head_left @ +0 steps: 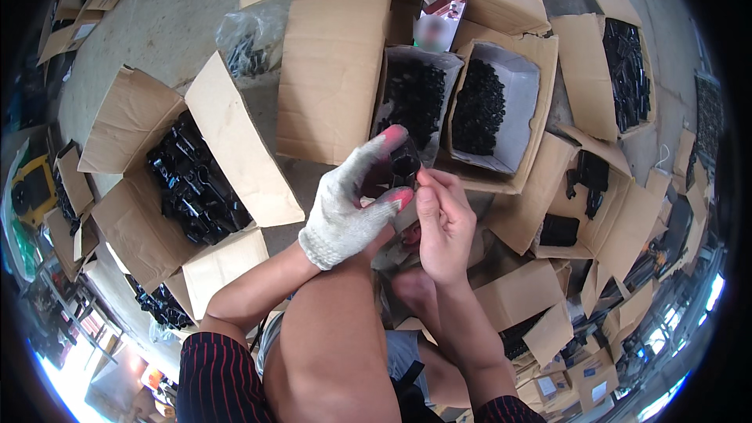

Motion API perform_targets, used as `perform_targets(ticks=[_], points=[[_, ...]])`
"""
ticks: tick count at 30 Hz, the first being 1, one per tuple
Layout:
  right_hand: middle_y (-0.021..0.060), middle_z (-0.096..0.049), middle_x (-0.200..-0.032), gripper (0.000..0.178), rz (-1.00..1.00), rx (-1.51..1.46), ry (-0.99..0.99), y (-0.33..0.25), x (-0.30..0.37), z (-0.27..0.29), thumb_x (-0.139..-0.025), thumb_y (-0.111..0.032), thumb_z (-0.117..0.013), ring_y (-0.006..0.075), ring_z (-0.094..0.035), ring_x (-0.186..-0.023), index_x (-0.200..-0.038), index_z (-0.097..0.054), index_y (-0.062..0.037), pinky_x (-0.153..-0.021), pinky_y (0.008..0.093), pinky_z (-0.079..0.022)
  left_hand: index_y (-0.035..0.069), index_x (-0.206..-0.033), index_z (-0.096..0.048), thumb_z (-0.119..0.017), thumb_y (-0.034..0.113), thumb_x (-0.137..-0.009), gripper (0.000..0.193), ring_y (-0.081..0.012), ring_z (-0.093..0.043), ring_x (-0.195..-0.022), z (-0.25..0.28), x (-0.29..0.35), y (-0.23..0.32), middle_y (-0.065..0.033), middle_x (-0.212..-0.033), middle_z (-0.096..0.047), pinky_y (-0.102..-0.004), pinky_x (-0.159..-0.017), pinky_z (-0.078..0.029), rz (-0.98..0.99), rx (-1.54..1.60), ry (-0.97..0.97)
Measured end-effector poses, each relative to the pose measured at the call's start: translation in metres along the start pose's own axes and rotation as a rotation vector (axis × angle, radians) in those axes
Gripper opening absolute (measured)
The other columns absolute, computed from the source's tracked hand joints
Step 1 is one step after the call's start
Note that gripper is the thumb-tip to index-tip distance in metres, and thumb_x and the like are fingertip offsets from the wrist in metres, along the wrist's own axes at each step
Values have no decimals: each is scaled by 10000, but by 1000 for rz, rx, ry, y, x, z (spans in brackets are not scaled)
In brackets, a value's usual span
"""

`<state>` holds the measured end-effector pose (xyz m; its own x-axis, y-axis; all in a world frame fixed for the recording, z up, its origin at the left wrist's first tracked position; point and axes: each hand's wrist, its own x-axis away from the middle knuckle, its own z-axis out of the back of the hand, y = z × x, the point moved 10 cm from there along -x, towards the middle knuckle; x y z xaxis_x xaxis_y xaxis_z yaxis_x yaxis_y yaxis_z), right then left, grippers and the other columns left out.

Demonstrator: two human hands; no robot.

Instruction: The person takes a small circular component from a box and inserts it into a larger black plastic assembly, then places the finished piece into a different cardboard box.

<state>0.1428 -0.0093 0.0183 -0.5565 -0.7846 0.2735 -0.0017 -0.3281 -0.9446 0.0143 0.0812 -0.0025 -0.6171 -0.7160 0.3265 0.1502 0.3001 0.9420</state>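
Note:
My left hand [345,207], in a white knit glove with red fingertips, grips a black hollow part [404,166] between thumb and fingers. A round opening in it faces up. My bare right hand [446,227] is closed in a pinch against the part's right side; whatever small thing the fingertips may hold is hidden. Just beyond my hands, a carton holds two grey-white trays. The left tray [450,70] contains a heap of small black pieces [413,94]. More small black pieces [478,106] lie along the left side of the right tray [517,90].
A phone [440,19] leans upright behind the trays. At left stands an open carton [141,223] of black parts [196,180]. Other cartons [583,63] with black parts line the right. A clear plastic bag [251,39] lies on the concrete floor [176,27]. My bare knee is below my hands.

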Motion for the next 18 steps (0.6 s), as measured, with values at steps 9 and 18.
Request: perform_targets(ticks=[9, 18], points=[[15, -675, -1061, 343, -371, -496, 8, 49, -2, -3, -1018, -143, -693, 51, -572, -906, -1281, -648, 72, -802, 219, -463, 21, -1540, -448, -692, 1, -900, 685, -146, -644, -1113, -5, -4, 6, -181, -1352, -662, -331, -916, -552, 202, 141, 18], [15, -683, -1048, 252, -144, -167, 91, 45, -11, 12, -1015, -135, -692, 56, -567, -877, -1209, -720, 23, -777, 233, -471, -15, -1444, -531, -653, 82, -1003, 467, -155, -648, -1109, -28, -9, -38, -98, -1294, -661, -334, -933, -582, 467, 448, -163]])
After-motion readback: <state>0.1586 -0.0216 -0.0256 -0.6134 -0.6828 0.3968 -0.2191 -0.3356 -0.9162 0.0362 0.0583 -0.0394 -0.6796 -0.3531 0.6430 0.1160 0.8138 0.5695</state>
